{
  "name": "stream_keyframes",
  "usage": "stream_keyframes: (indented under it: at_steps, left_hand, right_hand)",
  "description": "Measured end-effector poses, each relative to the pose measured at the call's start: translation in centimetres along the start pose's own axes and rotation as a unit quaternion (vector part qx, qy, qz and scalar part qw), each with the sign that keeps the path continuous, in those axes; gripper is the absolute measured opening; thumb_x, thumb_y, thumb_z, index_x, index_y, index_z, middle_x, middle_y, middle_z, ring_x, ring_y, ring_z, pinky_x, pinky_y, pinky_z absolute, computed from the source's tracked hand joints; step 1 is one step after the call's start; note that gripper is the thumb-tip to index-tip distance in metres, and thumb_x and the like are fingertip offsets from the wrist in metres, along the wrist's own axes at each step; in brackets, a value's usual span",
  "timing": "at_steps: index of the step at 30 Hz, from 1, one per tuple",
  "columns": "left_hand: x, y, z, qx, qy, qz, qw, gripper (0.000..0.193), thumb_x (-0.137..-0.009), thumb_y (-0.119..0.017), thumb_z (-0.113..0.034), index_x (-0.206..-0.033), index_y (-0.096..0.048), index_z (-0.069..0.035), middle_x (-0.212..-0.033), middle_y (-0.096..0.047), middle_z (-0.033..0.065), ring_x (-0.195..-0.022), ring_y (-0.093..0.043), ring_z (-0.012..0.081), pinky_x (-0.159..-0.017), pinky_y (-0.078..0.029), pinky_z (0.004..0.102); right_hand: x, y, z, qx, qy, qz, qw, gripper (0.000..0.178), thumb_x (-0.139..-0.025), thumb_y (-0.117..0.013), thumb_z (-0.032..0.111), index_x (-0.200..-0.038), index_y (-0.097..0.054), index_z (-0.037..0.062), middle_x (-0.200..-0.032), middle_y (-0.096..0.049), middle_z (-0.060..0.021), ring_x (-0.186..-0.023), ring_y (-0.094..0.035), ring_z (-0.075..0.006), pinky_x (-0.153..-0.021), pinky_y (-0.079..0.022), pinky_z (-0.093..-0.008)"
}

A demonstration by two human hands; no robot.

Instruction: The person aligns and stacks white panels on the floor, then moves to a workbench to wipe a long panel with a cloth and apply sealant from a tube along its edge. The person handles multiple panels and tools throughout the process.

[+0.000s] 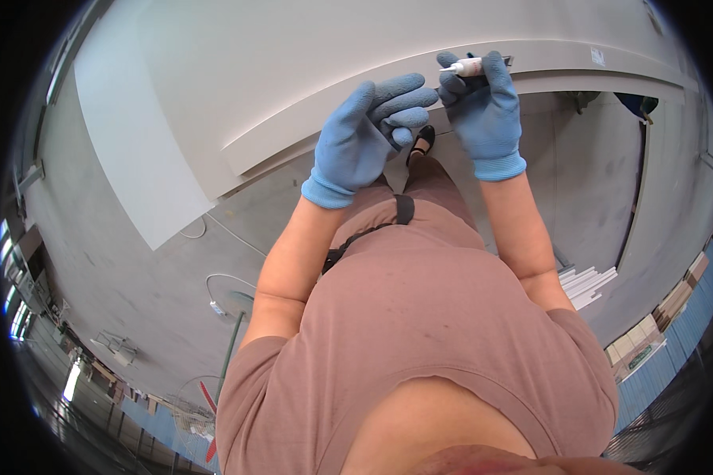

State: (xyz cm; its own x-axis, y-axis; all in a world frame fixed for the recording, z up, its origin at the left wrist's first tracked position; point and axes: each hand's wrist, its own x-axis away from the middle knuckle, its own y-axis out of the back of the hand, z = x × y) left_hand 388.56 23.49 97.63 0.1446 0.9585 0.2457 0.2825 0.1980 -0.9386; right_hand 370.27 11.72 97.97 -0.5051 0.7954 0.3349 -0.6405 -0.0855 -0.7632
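Observation:
Both of my hands wear blue work gloves and are raised in front of me, beside the edge of a large pale panel. My right hand grips a small white squeeze bottle between thumb and fingers, its narrow nozzle pointing left. A small dark piece shows behind the fingers at the bottle's right end; its kind cannot be made out. To the left, my left hand has its fingers loosely bent and pointing right toward the other hand. Nothing shows in it, though its palm is partly hidden.
A thin white sheet hangs down at the panel's left end. Cables trail across the grey floor behind me, near a green pole. White strips lie to my right, with stacked boards beyond.

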Motion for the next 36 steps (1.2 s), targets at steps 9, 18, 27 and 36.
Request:
stream_keyframes:
  at_steps: [9,18,27,36]
  left_hand:
    - [-3.3,2.4,-3.0,0.024,-0.019,0.008,0.999,0.064,-0.113,-0.045,-0.039,-0.157,-0.038,0.006,-0.156,-0.05,0.0245,-0.123,-0.061,0.0244,-0.096,-0.055,0.0334]
    - [-8.4,1.6,-1.3,-0.025,0.132,0.029,0.991,0.055,-0.114,-0.038,-0.029,-0.16,-0.035,0.002,-0.157,-0.051,0.0211,-0.13,-0.065,0.0245,-0.096,-0.05,0.0337]
    - [-7.6,-1.8,7.2,-0.067,0.15,0.014,0.986,0.052,-0.115,-0.034,-0.027,-0.157,-0.041,0.003,-0.151,-0.057,0.0228,-0.125,-0.068,0.026,-0.094,-0.053,0.0351]
    - [-9.0,-3.2,17.5,-0.005,0.183,-0.038,0.982,0.047,-0.113,-0.042,-0.022,-0.153,-0.048,0.002,-0.15,-0.059,0.0207,-0.121,-0.069,0.0252,-0.09,-0.05,0.0335]
  right_hand:
    - [3.5,6.7,5.3,0.017,0.099,-0.091,0.991,0.039,-0.105,-0.064,0.039,-0.099,-0.074,0.0022,-0.113,-0.072,-0.0192,-0.091,-0.066,-0.0189,-0.083,-0.052,-0.0328]
    - [13.4,13.9,4.3,-0.105,0.225,-0.231,0.941,0.042,-0.106,-0.062,0.04,-0.096,-0.076,0.0017,-0.108,-0.075,-0.0216,-0.084,-0.072,-0.021,-0.078,-0.059,-0.0331]
    - [21.3,21.3,4.6,-0.151,0.222,-0.276,0.923,0.04,-0.104,-0.065,0.041,-0.095,-0.076,0.0037,-0.108,-0.075,-0.0195,-0.082,-0.07,-0.0206,-0.078,-0.057,-0.0333]
    - [29.5,30.4,6.7,-0.233,0.222,-0.289,0.902,0.028,-0.104,-0.066,0.032,-0.109,-0.071,0.0056,-0.11,-0.074,-0.0233,-0.082,-0.07,-0.022,-0.077,-0.058,-0.0355]
